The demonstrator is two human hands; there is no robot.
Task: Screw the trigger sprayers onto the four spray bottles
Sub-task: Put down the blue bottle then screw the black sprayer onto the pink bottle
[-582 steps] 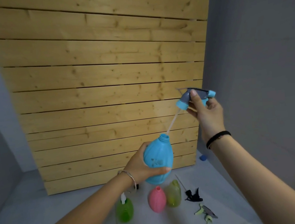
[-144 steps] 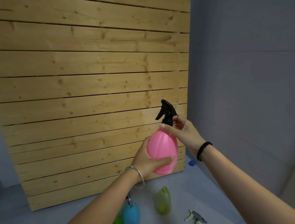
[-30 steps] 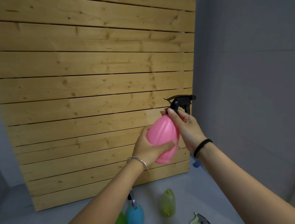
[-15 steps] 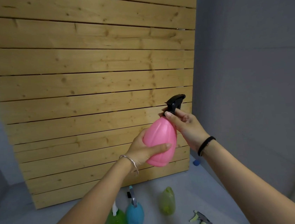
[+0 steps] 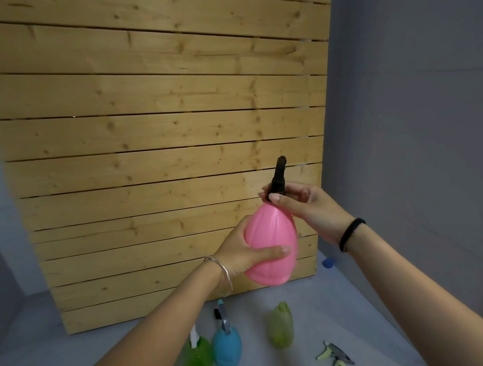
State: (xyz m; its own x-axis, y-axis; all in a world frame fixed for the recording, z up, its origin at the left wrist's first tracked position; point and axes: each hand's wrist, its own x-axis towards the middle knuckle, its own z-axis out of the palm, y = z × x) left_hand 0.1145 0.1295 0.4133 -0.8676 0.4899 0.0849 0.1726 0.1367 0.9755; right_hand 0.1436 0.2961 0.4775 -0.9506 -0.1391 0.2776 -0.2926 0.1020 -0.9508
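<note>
Big wooden slat wall [image 5: 153, 132] fills the back. Up in the air, the left hand [image 5: 242, 255] is wrapped around the belly of the pink bottle [image 5: 272, 248], while the right hand [image 5: 306, 208] pinches the collar of the black sprayer [image 5: 278, 175] sitting on its neck. On the floor: green bottle [image 5: 197, 358] and blue bottle [image 5: 227, 348] touching, both capped; yellow-green bottle [image 5: 279, 326] open, its loose sprayer [image 5: 335, 354] near right.

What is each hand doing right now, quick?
Left hand: closed around the pink bottle, holding it up.
Right hand: fingers pinched on the collar of the black sprayer at the bottle's neck.
</note>
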